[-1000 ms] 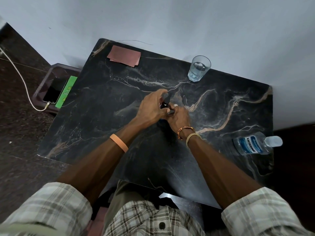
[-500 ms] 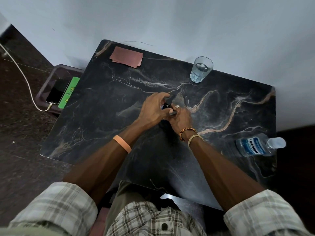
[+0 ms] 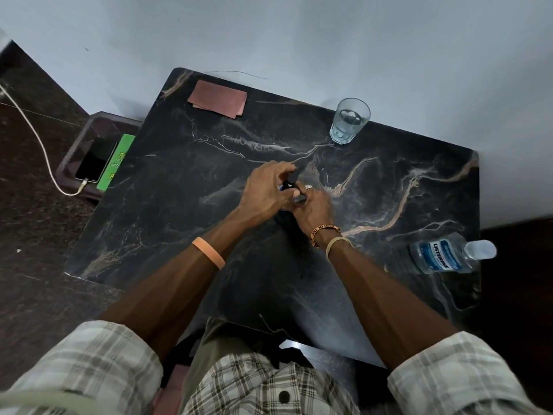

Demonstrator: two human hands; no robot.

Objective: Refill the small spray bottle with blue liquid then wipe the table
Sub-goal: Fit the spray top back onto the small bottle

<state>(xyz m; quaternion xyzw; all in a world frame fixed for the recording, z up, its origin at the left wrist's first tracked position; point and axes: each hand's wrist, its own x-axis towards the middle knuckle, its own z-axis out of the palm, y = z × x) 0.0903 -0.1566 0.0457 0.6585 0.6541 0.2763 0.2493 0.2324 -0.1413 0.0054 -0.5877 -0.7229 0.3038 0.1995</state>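
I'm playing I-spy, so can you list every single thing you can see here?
small dark spray bottle: 1, black top, table middle, between both hands
clear plastic mouthwash bottle: 1, blue liquid inside, table's right edge
clear drinking glass: 1, see-through, table's far edge
folded reddish-brown cloth: 1, table's far left corner
black marble table: 1, tan veins, centre
dark tray: 1, left of table
black phone: 1, on tray
green card: 1, beside phone
white charging cable: 1, plugged into phone
left hand: 1, grips bottle's top
right hand: 1, holds bottle lower down
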